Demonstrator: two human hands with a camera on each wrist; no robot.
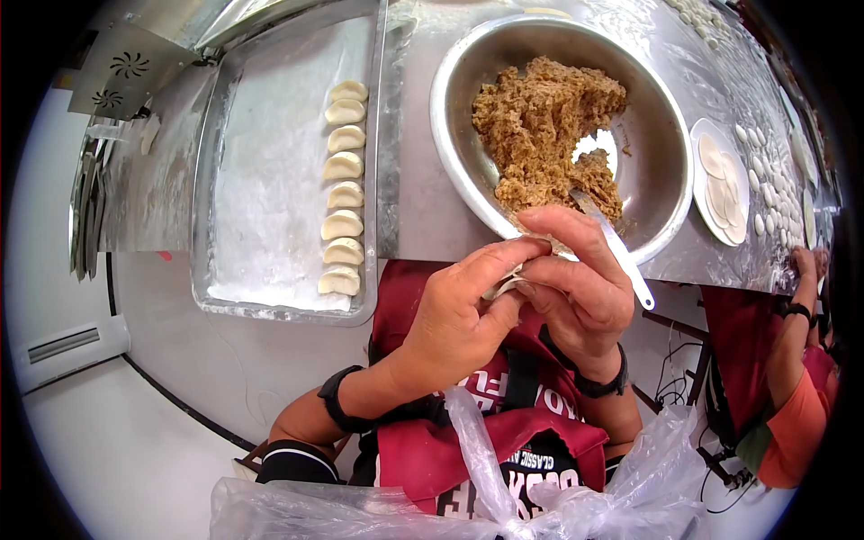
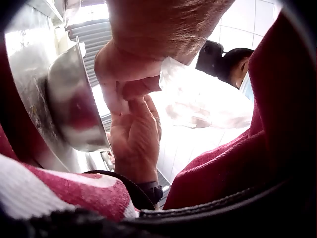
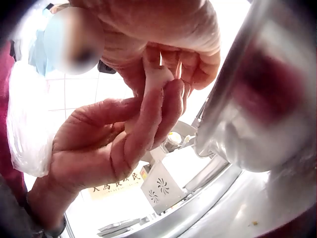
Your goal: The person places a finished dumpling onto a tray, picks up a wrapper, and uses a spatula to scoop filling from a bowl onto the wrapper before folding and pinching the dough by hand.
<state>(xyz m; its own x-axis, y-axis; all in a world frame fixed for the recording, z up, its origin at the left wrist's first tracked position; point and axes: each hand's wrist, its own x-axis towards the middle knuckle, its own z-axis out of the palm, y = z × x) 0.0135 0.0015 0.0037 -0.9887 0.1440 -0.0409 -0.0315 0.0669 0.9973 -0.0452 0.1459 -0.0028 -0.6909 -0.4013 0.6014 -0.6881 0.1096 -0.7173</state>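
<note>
Above the front rim of the steel bowl, my left hand (image 1: 463,292) and right hand (image 1: 585,292) meet, their fingers pinching a pale dumpling (image 1: 504,283) between them. The right wrist view shows part of the white dumpling (image 3: 157,79) between the fingertips; most of it is hidden. Brown minced filling (image 1: 540,126) lies heaped in the bowl (image 1: 447,117). A spatula (image 1: 619,247) leans in the filling with its handle over the rim, close beside my right hand.
Left of the bowl, a metal tray (image 1: 205,207) lined with white paper holds a column of several folded dumplings (image 1: 343,166). A plate (image 1: 700,148) of round wrappers (image 1: 723,193) sits to the right. Beyond are small dough pieces (image 1: 765,184) and another person's arm (image 1: 796,333).
</note>
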